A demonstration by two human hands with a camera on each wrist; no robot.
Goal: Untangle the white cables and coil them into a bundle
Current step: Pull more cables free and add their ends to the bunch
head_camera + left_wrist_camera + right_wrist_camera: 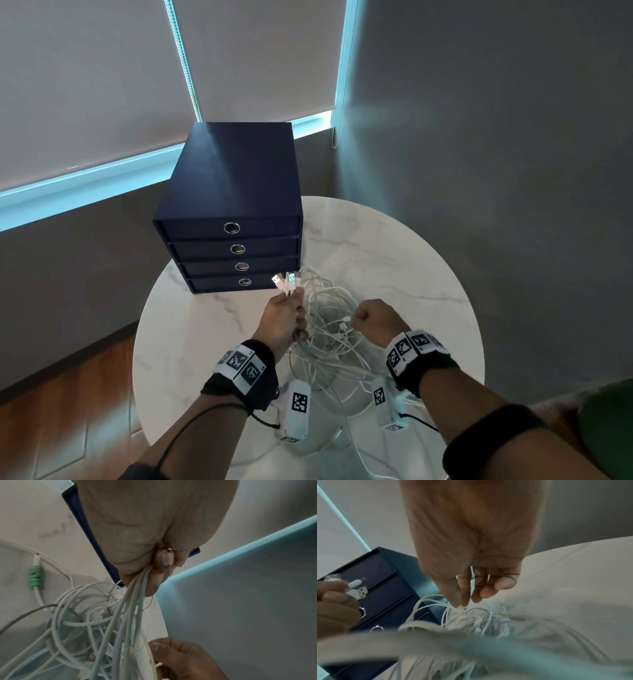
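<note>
- Your left hand (pixel 286 320) grips the gathered USB plugs (pixel 287 281); your right hand (pixel 375 320) pinches a small connector (pixel 345 320).
- Untangling step (coiling not begun): next, ease that end free of the white cables (pixel 329 339).

One drawer unit (pixel 233 192) (four drawers)

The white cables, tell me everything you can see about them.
The white cables are thin, smooth-jacketed leads in a loose tangle on the marble table, right of the blue drawer unit. The left hand grips several ends, USB plugs fanning upward. The right hand pinches one small plug end. One lead wears a green spiral protector.
</note>
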